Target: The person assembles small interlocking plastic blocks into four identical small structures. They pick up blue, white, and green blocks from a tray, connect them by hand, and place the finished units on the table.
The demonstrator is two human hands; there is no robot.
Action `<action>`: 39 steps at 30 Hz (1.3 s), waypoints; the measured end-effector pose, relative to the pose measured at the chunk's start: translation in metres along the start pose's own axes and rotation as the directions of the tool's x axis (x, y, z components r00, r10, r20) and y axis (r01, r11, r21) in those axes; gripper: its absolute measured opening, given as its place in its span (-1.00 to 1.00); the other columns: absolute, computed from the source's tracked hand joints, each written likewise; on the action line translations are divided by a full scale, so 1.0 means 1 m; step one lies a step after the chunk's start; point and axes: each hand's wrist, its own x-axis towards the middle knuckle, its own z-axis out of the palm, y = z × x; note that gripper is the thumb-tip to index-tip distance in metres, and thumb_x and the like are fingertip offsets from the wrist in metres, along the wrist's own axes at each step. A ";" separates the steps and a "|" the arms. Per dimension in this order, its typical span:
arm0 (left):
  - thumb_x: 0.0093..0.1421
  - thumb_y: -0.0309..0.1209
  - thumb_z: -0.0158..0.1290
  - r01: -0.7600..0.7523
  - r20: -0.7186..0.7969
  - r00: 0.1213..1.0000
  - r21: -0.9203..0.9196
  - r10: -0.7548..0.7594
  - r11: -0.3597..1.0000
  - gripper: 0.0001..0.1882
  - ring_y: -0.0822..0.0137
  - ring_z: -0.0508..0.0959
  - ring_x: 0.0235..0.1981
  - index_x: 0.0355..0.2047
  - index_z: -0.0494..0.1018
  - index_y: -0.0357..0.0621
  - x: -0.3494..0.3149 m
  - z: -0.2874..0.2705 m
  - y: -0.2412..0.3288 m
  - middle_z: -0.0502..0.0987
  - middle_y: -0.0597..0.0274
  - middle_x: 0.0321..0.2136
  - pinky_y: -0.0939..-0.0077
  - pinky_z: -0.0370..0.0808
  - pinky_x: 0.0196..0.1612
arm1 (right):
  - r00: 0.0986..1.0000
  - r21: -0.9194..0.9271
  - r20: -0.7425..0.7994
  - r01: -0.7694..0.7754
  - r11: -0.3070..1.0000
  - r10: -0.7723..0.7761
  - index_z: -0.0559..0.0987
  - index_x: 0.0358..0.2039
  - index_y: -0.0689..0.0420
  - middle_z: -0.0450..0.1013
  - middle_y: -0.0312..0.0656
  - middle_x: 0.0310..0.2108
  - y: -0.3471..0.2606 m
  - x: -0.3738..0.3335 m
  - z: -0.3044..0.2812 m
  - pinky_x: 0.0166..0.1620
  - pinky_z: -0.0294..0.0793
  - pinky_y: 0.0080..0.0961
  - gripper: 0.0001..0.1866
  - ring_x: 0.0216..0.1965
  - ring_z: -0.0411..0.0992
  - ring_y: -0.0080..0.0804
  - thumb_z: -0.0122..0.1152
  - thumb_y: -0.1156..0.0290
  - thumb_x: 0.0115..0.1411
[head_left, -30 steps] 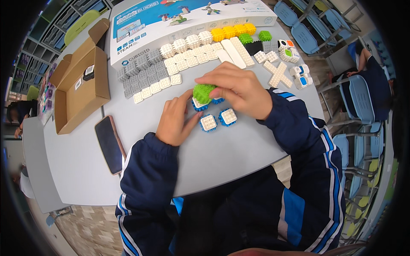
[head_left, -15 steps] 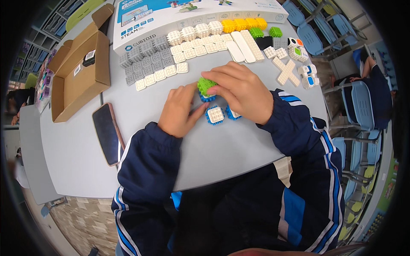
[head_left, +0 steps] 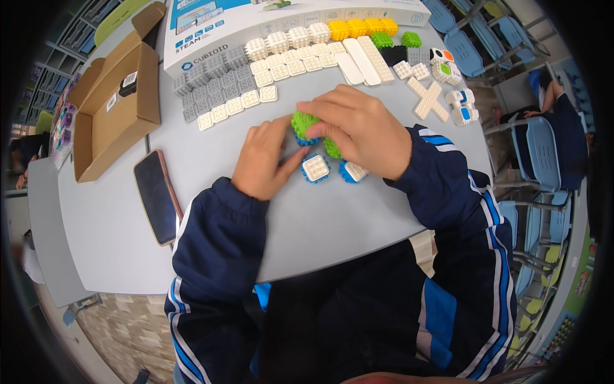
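Observation:
Near the middle of the table, a studded green block (head_left: 305, 123) sits on top of a blue block (head_left: 306, 140). My right hand (head_left: 368, 131) is closed on the green block, fingertips over its top and the thumb at its side. Against the blue block's left side rest the index finger and thumb of my left hand (head_left: 261, 160), which steadies it. A second green block (head_left: 332, 148) shows partly under my right hand; whether the hand holds it I cannot tell. Closer to me lie two blue blocks topped with white square plates, one on the left (head_left: 316, 168), one on the right (head_left: 354, 171).
Beyond my hands stand rows of grey blocks (head_left: 211, 72), white blocks (head_left: 278, 43) and yellow blocks (head_left: 355, 29), with flat plates in front. A large printed box (head_left: 256, 25) backs them. Left are an open cardboard box (head_left: 115, 137) and a phone (head_left: 157, 197); right, a cross-shaped plate (head_left: 430, 100).
A second green block has come into sight beneath my right hand. The right-hand blue block with its white plate shows more fully and looks turned. The whole view has shifted slightly.

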 end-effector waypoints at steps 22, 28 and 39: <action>0.07 -0.40 0.29 0.059 -0.019 0.998 -0.062 -0.061 0.996 -0.49 0.17 0.37 -0.40 0.04 0.45 -0.19 -0.003 0.004 -0.004 0.41 0.16 -0.47 0.33 0.32 -0.25 | 0.981 -0.386 0.194 0.058 0.921 0.020 0.58 -0.29 0.31 0.54 -0.04 -0.43 -0.028 0.014 0.004 -0.23 0.49 -0.32 -0.68 -0.37 0.50 -0.14 0.33 0.56 -0.16; 0.06 -0.43 0.30 0.031 -0.004 0.999 -0.032 -0.032 0.999 -0.49 0.17 0.37 -0.40 0.04 0.46 -0.18 0.000 0.007 -0.008 0.41 0.17 -0.47 0.31 0.34 -0.26 | 0.973 -0.264 0.230 0.026 0.964 0.036 0.59 -0.36 0.20 0.54 -0.01 -0.50 -0.019 0.026 -0.013 -0.24 0.49 -0.26 -0.80 -0.36 0.52 -0.06 0.35 0.46 -0.04; 0.24 -0.47 0.20 0.232 -0.013 0.933 -0.743 -0.360 0.628 -0.61 0.54 0.44 -0.30 0.05 0.41 -0.27 -0.002 0.002 -0.014 0.56 0.32 -0.23 0.64 0.35 -0.18 | 0.972 0.013 0.160 0.175 0.985 -0.174 0.55 0.06 0.01 0.44 -0.23 0.02 0.021 -0.005 -0.052 0.18 0.23 -0.24 -0.48 0.11 0.35 -0.21 0.41 0.30 0.04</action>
